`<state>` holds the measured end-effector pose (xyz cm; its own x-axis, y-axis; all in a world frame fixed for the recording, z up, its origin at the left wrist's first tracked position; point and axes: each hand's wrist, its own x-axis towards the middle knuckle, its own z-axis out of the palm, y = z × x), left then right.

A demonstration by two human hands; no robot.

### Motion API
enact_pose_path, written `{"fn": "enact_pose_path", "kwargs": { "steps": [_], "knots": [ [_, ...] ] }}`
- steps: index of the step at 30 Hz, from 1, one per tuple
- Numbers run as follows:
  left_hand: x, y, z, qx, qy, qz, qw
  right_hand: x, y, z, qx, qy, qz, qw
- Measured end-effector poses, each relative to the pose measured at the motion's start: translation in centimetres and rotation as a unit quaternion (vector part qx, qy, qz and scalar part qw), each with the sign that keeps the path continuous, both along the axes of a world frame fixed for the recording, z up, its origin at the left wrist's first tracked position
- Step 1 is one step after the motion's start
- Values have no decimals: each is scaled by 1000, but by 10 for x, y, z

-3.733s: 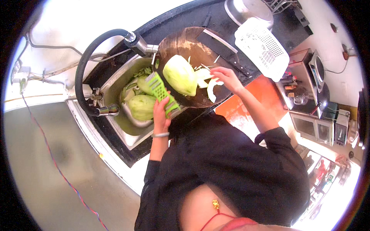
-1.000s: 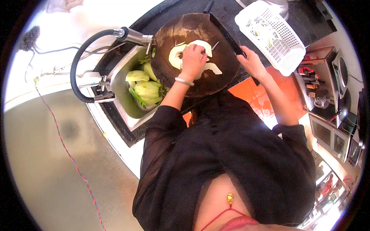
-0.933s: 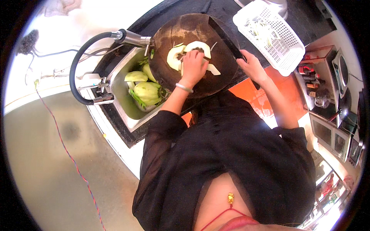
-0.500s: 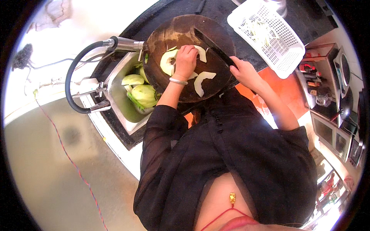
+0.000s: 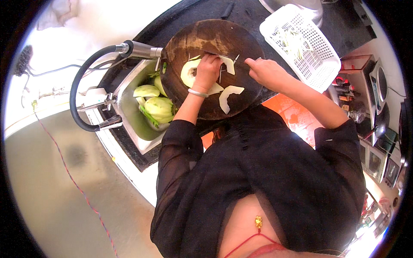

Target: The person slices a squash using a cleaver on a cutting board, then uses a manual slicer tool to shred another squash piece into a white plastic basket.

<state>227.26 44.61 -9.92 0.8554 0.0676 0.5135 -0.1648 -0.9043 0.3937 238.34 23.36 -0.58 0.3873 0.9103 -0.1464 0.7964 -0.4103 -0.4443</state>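
A round dark wooden chopping board [image 5: 202, 34] lies before me. My left hand [image 5: 208, 72], fingers bent and pressed together, holds pale green gourd pieces down on it. A thick curved gourd piece [image 5: 188, 75] shows left of these fingers, and another curved slice [image 5: 228, 66] lies to their right. Nearer me rests a loose crescent slice [image 5: 229, 98]. My right hand [image 5: 264, 72] is closed round the handle of a knife [image 5: 232, 56], whose blade appears nearly edge-on and reaches toward my left fingertips. Thin strips [image 5: 220, 74] lie beside the fingers. The exact cutting contact is hidden.
A steel sink [image 5: 148, 134] at the left holds several green gourd pieces [image 5: 159, 109]. Its hose tap [image 5: 77, 86] arches beside the board. A white perforated basket [image 5: 325, 64] with pale strips stands at the back right, on the dark counter [image 5: 340, 26].
The knife has swung from a slanted position, its dark side showing, to nearly edge-on by my left fingertips. My right hand has shifted slightly left and away from me. More thin strips show.
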Motion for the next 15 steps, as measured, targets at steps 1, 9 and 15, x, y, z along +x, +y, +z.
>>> {"fn": "enact_pose_path", "kwargs": {
  "steps": [1,9,15],
  "knots": [
    [-1,1,-2,2,6,-1,1000,1,1,0,-1,-1,-1,1000],
    [-14,12,-4,20,216,140,966,7,3,-10,43,41,-101,993],
    [-39,27,15,-4,125,90,988,17,-7,-21,72,-1,-163,984]
  ]
}}
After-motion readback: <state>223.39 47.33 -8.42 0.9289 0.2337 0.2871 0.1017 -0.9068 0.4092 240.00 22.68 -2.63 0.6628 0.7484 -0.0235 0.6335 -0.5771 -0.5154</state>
